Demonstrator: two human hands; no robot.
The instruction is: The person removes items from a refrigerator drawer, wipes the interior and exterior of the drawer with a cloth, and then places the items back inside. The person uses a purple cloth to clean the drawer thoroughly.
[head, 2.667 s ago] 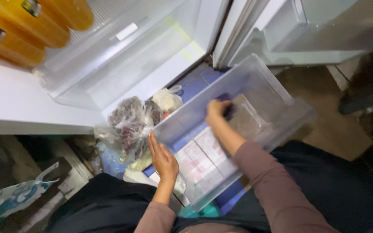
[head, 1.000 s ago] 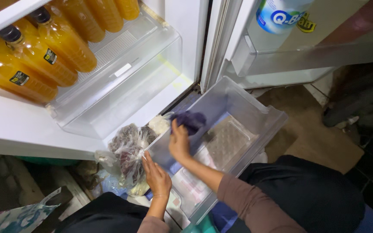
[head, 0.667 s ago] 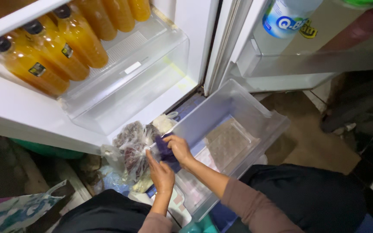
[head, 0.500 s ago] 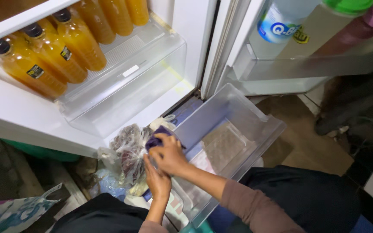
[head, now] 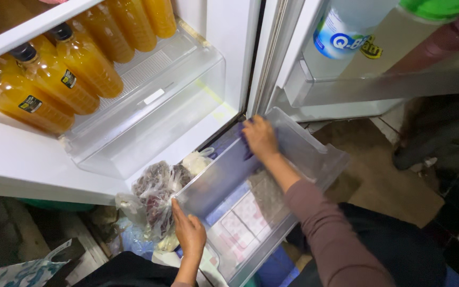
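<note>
**Currently: clear drawer held at two corners, cloth against far wall**

Currently the clear rectangular plastic refrigerator drawer [head: 298,146] sits tilted below the open refrigerator, above the person's lap. The left hand [head: 189,234] grips the drawer's near-left corner, fingers curled over the rim. The right hand [head: 260,138] is closed on a dark purple cloth [head: 245,146] (mostly hidden beneath the palm), pressing it against the inside of the far wall.

Just left of the drawer lies a crumpled clear plastic bag of dark produce [head: 155,194]. Above it, an empty transparent crisper bin [head: 171,101] remains in the cabinet, with orange juice bottles with black caps [head: 54,79] lying on the shelf over it.
</note>
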